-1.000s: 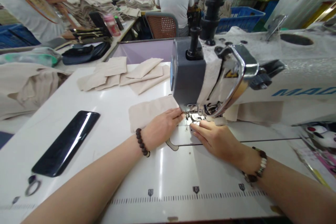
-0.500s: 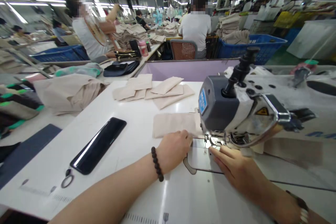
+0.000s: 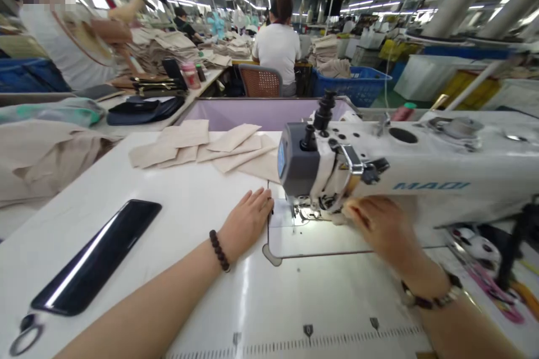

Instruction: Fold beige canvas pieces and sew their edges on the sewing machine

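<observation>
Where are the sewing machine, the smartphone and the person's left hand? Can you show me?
Sewing machine [image 3: 404, 160]: head view, on the middle of its long white body.
Smartphone [image 3: 96, 258]: head view, on the middle of its dark, shiny face.
Left hand [image 3: 245, 224]: head view, on the back of the hand.

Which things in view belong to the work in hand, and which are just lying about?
Likely part of the work:
- sewing machine, right hand by its needle area
- white table, left hand flat on it
- beige fabric pieces

Apparently just lying about:
- black phone
- pink bottle
</observation>
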`<state>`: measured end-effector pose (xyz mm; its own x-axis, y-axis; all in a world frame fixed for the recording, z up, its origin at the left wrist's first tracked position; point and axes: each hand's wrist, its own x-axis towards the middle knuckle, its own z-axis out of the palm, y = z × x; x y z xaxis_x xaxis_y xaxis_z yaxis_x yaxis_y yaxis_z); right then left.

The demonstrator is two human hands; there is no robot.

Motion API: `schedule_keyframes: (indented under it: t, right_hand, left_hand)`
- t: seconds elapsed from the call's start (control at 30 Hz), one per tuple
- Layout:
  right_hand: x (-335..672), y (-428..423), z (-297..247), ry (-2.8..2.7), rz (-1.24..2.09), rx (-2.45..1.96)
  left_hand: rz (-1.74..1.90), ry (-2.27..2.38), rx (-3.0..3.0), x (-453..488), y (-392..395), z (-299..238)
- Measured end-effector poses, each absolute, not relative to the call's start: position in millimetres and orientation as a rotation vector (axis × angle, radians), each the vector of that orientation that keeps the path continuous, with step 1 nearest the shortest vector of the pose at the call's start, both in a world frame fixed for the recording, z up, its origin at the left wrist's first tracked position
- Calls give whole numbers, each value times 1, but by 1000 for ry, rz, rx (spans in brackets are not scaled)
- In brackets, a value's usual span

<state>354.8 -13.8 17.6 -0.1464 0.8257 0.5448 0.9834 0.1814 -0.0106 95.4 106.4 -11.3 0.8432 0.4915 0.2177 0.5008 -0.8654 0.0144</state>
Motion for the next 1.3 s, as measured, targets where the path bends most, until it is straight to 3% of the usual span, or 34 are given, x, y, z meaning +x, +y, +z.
schedule_keyframes:
  t: [0.2,0.57,0.9,1.07,1.2,1.3]
  right_hand:
    - [377,-18,25,-2075,-377,-1793]
    - [360,-19,26,-2113,-508,-1933]
    - [372,-25,32,-1969,-366,-1801]
    - [374,-42,48,-1899,-304,-1761]
    - [343,-89,56,-2046,-197,-1823]
    - [304,-125,48,-2182,64,-1852]
  left_hand:
    - [-319,-745,-2948,96,108,-16]
    - [-331,-788,-2979,95,110,-21]
    - [-220,-795,-2968,97,111,-22]
    - [-187,-749,-2987,94,95,4]
    - [-502,-628,-3080,101,44,31]
    - [-628,-455,-3160,116,-1,33]
